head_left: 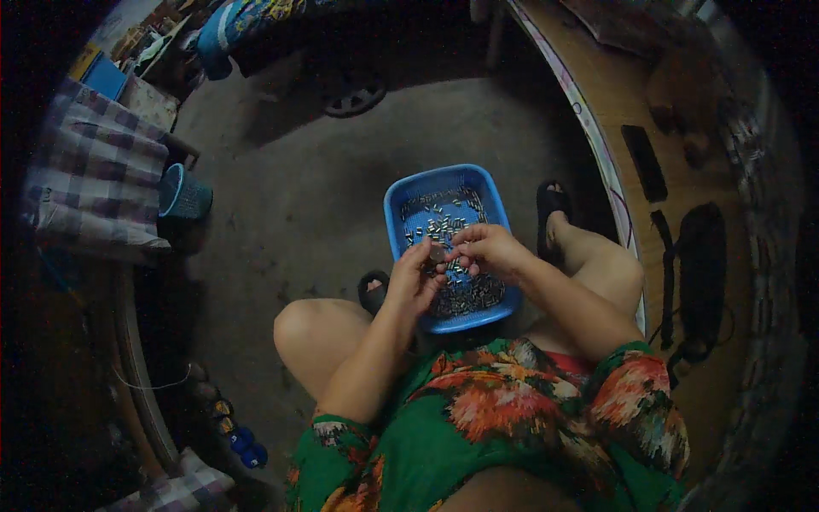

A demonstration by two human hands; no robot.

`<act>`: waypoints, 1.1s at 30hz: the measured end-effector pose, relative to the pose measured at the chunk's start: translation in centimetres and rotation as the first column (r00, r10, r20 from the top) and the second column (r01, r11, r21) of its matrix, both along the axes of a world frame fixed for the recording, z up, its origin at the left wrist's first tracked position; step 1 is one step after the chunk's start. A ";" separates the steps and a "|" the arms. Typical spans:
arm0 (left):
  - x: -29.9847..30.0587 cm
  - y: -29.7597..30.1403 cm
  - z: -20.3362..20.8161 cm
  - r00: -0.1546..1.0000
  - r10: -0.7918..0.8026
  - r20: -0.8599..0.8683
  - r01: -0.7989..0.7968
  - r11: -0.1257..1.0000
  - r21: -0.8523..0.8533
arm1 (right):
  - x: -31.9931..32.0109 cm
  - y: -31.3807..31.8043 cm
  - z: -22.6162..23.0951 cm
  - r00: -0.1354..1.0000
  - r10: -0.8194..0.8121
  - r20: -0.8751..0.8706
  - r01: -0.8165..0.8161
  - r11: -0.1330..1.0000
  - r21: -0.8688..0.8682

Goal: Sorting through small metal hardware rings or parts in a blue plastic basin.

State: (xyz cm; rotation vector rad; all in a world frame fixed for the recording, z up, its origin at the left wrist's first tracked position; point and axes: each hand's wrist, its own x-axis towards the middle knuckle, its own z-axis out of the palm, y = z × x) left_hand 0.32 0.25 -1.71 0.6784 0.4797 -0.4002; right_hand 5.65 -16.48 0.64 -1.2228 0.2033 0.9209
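Observation:
A blue plastic basket [395, 224] stands between my legs, with many small shiny metal cylinders [444, 229] strewn in it. Over its middle, my left hand [418, 277] has its fingers closed on a small round disc-like piece [438, 253] of greyish metal look. My right hand [490, 249] is right beside it, thumb and forefinger pinched together near the disc. Whatever sits in that pinch is too small to make out. Darker cylinders [469, 294] lie thick in the near end of the basket, below both hands.
A wooden bench [636, 77] runs along the right, bearing a black remote-like object [644, 162] and a dark bag-like item [701, 273]. At left are a small blue bin [186, 194] and a checked cloth [98, 171]. A dark wheel-like base [354, 98] rests on the far floor.

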 end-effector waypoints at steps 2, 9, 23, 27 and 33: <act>0.0 -0.1 0.2 1.000 -0.002 0.002 0.002 1.000 -0.010 | -0.1 -0.1 -0.6 0.996 0.040 0.075 -0.041 0.999 0.015; 0.0 0.0 0.2 1.000 0.009 -0.024 -0.008 1.000 0.024 | 0.3 -0.4 -0.9 0.995 0.075 0.069 -0.074 0.997 -0.024; -0.1 -0.3 0.3 1.000 0.006 -0.001 -0.006 0.996 0.090 | 0.4 -0.6 -0.9 0.998 0.063 -0.022 -0.058 0.984 0.168; -0.1 -0.3 0.2 1.000 -0.009 0.007 0.009 0.997 0.071 | 0.2 -0.2 -0.8 0.999 0.015 -0.034 -0.011 0.993 0.117; -0.2 -0.4 0.5 1.000 -0.005 0.005 0.004 0.996 0.084 | 0.0 0.1 -0.4 0.999 0.014 0.031 -0.016 0.998 0.067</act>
